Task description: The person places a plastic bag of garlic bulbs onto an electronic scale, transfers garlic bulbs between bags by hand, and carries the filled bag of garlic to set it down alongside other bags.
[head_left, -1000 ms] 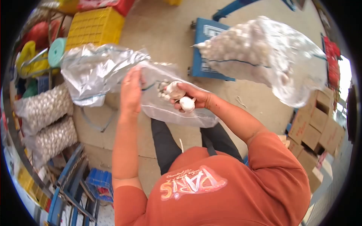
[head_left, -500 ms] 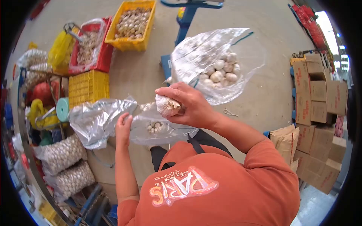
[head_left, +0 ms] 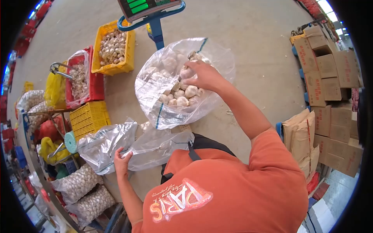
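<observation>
An open clear bag (head_left: 149,95) of white garlic bulbs (head_left: 180,97) stands in front of me. My right hand (head_left: 202,75) is inside its mouth, fingers curved around a garlic bulb (head_left: 186,72) above the others. Lower left, my left hand (head_left: 122,160) is at the edge of an unfilled clear bag (head_left: 155,149), with thumb and fingers apart. A crumpled silvery plastic bag (head_left: 105,145) lies just beyond that hand.
Yellow crate (head_left: 131,52) and red crate (head_left: 97,83) hold garlic at the left. A scale display (head_left: 145,7) is at the top. Filled garlic bags (head_left: 79,184) lie lower left; cardboard boxes (head_left: 328,87) and paper sacks (head_left: 297,134) stand at right.
My right hand has moved up and forward into the filled bag. My left hand remains by the unfilled bag. The view has shifted, bringing the scale display into sight.
</observation>
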Available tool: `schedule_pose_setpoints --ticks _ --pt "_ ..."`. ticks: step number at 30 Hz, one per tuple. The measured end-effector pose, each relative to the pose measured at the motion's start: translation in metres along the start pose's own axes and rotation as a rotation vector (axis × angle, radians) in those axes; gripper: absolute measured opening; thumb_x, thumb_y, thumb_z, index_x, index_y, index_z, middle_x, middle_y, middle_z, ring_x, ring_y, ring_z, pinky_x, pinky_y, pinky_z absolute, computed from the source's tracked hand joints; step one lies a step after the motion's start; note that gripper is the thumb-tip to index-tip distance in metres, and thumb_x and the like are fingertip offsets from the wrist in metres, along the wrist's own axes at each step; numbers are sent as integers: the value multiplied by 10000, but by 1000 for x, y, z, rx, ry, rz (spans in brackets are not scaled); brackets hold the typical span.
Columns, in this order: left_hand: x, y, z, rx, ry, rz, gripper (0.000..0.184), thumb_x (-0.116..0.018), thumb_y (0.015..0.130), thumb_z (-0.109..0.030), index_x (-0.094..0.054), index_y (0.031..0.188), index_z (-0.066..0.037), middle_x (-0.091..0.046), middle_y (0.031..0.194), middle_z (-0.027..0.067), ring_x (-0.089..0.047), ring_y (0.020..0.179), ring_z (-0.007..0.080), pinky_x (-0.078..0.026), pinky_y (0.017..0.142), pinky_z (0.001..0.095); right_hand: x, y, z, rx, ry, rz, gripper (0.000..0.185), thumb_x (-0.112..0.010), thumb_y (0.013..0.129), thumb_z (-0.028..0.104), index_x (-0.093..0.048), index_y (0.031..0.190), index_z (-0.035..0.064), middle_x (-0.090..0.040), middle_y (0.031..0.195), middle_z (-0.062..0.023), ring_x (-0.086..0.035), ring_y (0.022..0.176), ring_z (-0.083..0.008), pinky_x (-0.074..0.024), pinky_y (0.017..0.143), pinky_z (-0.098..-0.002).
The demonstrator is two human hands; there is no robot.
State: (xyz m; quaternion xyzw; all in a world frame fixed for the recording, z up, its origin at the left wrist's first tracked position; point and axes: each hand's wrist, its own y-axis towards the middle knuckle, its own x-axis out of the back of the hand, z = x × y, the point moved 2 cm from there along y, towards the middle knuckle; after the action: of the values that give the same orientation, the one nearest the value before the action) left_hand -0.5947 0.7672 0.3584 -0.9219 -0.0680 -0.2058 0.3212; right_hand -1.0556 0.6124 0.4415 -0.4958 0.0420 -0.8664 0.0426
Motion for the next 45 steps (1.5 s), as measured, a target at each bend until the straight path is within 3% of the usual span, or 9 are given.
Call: schedule_pose_setpoints --ticks 3,11,19,33,35,38,40,42,45 --pt "-2 -4 -1 7 92 9 619 -814 627 -133 -521 1168 -63 -405 812 -41 -412 685 56 -371 611 188 2 4 -2 279 24 -221 481 -680 735 315 -563 1137 80 -608 979 -159 -591 916 -304 -474 788 -416" --pt "-1 1 11 -34 142 12 668 -780 584 -92 -497 1187 -52 -430 822 -10 -442 713 109 -409 644 233 61 -23 6 -76 457 -108 222 -633 801 217 -646 795 -4 -623 701 -110 -588 657 -234 -448 599 -354" --pt "-4 10 19 -41 193 25 457 -673 689 -87 -531 1120 -32 -496 822 6 -464 730 104 -407 649 234 -38 29 2 311 -395 550 143 -548 731 146 -672 779 94 -639 785 -127 -617 755 -310 -481 640 -418" --pt "-10 -5 4 -50 181 -16 329 -678 754 -95 -574 1059 -28 -416 672 -61 -377 614 48 -313 550 197 -135 38 -1 883 -451 193 149 -574 708 114 -692 792 80 -663 801 -105 -642 799 -263 -495 652 -386" --pt "-8 -6 8 -48 192 -23 319 -674 762 -98 -575 1056 -25 -420 669 -62 -377 612 48 -312 551 196 -100 30 17 460 -313 490 236 -573 712 117 -671 920 64 -655 844 -136 -636 817 -273 -489 667 -391" --pt "-9 -1 15 -23 105 -11 303 -659 782 -109 -575 1061 -26 -434 675 -60 -380 614 46 -308 550 195 -81 31 30 507 135 524 306 -633 719 166 -637 1004 56 -651 837 -141 -637 802 -250 -490 685 -373" --pt "-12 1 5 14 109 -12 293 -647 794 -116 -575 1065 -28 -439 675 -60 -379 613 44 -304 548 194 -47 37 59 202 746 891 665 -719 695 247 -459 1233 -43 -613 1003 -224 -612 936 -280 -489 802 -330" --pt "-11 8 3 4 113 3 296 -649 796 -123 -575 1066 -29 -437 672 -61 -376 611 41 -301 545 195 -9 37 91 99 1100 774 1122 -741 710 407 21 1414 -21 -348 1340 -292 -496 1161 -305 -463 899 -362" --pt "-10 18 4 -2 154 31 298 -654 799 -134 -574 1068 -30 -427 664 -66 -368 604 37 -295 537 198 5 55 110 -210 1237 631 1066 -503 737 730 -191 1393 -50 -426 1301 -264 -579 1035 -287 -491 813 -364"
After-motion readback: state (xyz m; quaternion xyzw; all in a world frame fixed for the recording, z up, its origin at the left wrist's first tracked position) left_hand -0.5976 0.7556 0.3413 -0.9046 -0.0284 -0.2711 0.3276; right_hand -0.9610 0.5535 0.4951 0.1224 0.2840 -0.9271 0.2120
